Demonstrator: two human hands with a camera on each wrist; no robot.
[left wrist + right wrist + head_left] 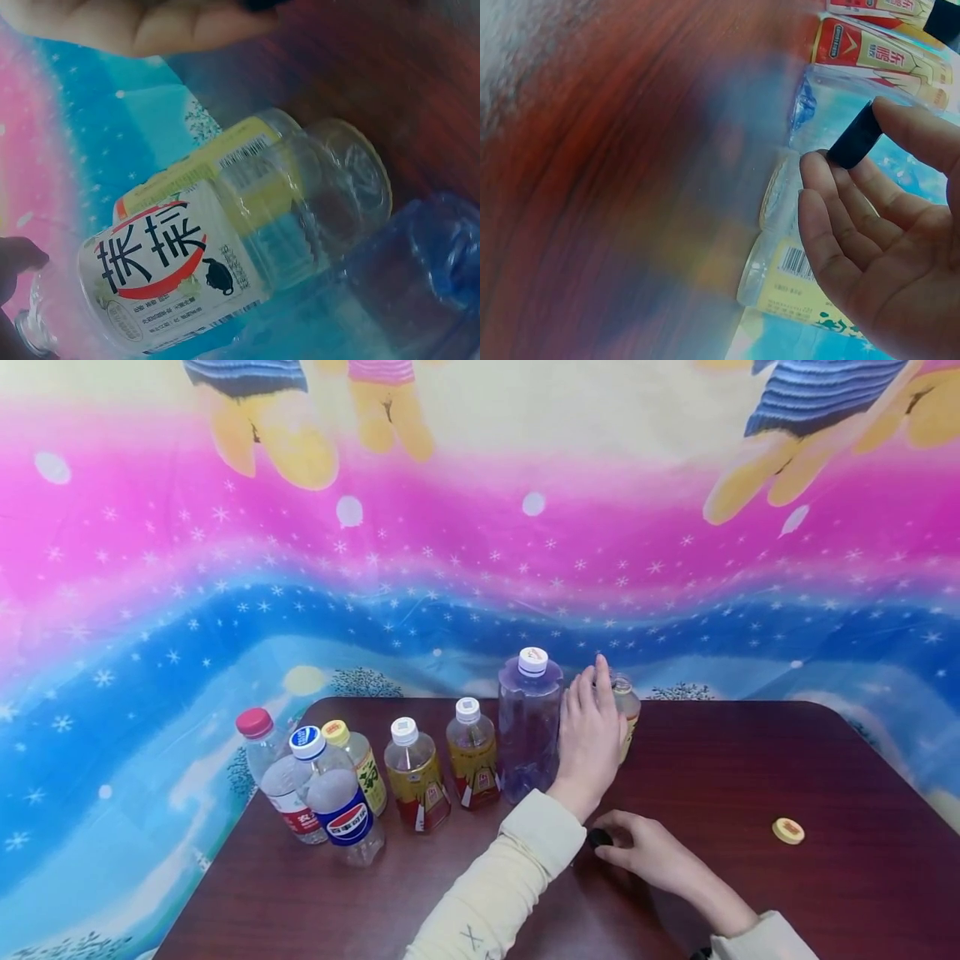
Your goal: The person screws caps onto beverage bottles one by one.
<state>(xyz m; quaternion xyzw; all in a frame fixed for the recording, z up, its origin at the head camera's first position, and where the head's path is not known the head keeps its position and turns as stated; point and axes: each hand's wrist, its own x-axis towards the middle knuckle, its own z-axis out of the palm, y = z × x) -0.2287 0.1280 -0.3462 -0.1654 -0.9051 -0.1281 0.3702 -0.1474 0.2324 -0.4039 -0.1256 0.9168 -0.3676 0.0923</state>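
Note:
My right hand (656, 853) pinches a black bottle cap (856, 139) between thumb and fingertips, low over the table. Farther back, my left hand (591, 739) has its fingers extended beside a large bluish clear bottle (529, 735). Two smaller bottles stand at that hand, partly hidden by it in the head view. One is a jasmine tea bottle (169, 259) with a white label and an uncapped neck near the thumb; the other bottle (259, 161) has a yellow label. Whether the left hand touches any bottle, I cannot tell.
Left of the large bottle stand two gold-labelled bottles (418, 781), a Pepsi bottle (347, 818), a red-capped water bottle (281, 785) and a yellow-capped bottle (365, 768). A loose yellow cap (788, 831) lies on the dark wooden table (720, 768) at right. A patterned cloth hangs behind.

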